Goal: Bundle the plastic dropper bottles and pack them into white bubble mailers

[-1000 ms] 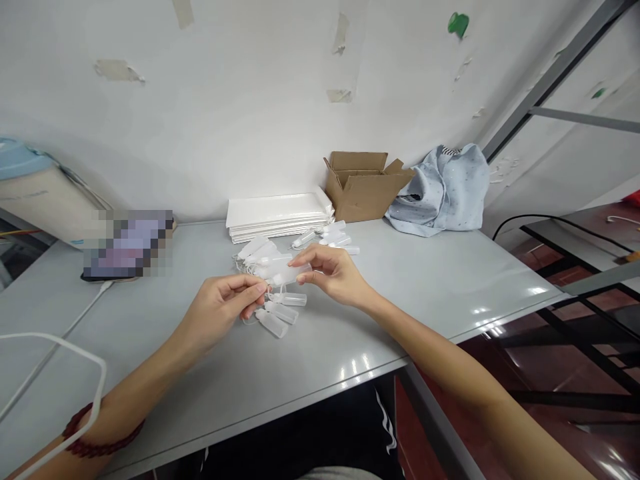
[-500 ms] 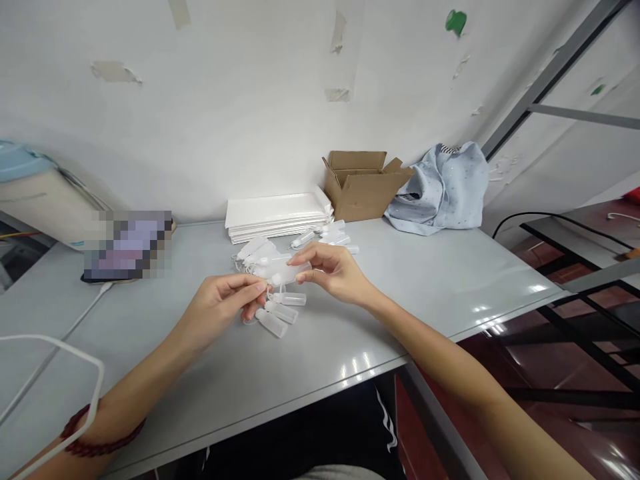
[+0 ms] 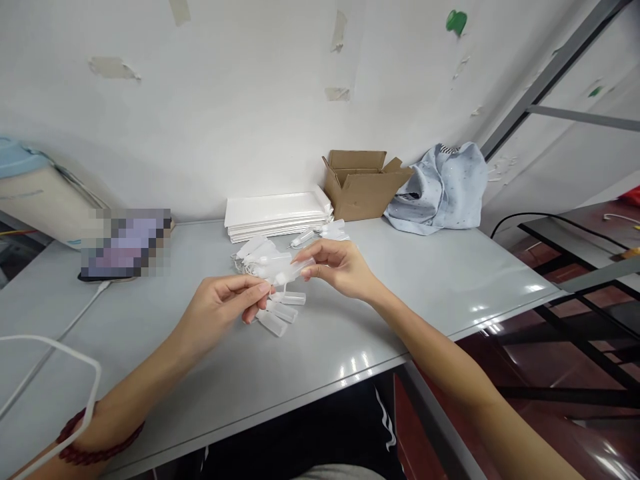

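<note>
White wall (image 3: 210, 133) with scraps of tape (image 3: 113, 67) rises beyond both hands, and a glossy grey surface (image 3: 400, 313) spreads beneath them. Held just above it, a small translucent bottle (image 3: 293, 272) lies between the two hands, tilted, its narrow end toward the left hand (image 3: 225, 303) and its body toward the right hand (image 3: 337, 267). Right thumb and fingers pinch the body from either side. Left thumb and forefinger are pressed together right at the narrow end; whether they grip the tip or a fine cord there, I cannot tell.

Just to the right of the left fingertips, three loose bottles (image 3: 283, 312) lie fanned out. Just beyond the gap between the hands sits a heap of similar bottles (image 3: 257, 253) with thin loops, and a smaller cluster (image 3: 330, 231) lies beyond the right hand. Farther out are a stack of flat white packs (image 3: 277, 212), an open cardboard box (image 3: 370, 197) and, to the right hand's far right, a pale blue cloth (image 3: 447, 190). Well to the left hand's left rests a blurred phone (image 3: 127, 243) with a white cable (image 3: 65, 340).
</note>
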`<action>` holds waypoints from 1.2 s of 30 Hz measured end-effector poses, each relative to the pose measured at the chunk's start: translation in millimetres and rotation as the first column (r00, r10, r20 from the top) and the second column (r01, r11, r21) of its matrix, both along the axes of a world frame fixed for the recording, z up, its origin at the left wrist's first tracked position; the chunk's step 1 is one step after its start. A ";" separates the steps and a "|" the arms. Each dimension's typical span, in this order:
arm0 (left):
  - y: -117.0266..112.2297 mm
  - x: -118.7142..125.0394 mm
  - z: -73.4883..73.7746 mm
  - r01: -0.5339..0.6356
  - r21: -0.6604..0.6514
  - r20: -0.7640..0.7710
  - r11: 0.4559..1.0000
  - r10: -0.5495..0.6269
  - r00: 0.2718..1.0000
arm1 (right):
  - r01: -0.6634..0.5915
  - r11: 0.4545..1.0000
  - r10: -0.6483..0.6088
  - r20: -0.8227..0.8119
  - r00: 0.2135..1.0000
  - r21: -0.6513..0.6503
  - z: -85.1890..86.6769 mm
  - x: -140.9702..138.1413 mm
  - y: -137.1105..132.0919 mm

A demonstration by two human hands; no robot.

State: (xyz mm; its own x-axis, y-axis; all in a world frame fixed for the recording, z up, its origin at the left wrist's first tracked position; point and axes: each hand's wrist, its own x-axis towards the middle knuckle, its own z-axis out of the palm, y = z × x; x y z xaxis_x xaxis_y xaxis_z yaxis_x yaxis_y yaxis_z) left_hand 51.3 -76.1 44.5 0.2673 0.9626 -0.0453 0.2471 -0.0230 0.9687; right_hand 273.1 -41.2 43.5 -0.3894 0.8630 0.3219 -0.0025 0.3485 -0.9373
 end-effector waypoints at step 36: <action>1.8 -2.3 -2.5 0.045 -0.134 0.125 0.990 -0.028 0.992 | -0.004 0.999 0.003 0.004 1.000 0.034 -5.5 -2.8 -1.3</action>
State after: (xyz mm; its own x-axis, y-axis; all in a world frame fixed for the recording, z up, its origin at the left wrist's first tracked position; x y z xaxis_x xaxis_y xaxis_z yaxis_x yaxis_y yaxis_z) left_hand 49.0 -74.2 42.0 0.3138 0.9390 -0.1406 0.1281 0.1049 0.9862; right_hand 270.3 -42.5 38.0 -0.3938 0.8500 0.3499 -0.0003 0.3805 -0.9248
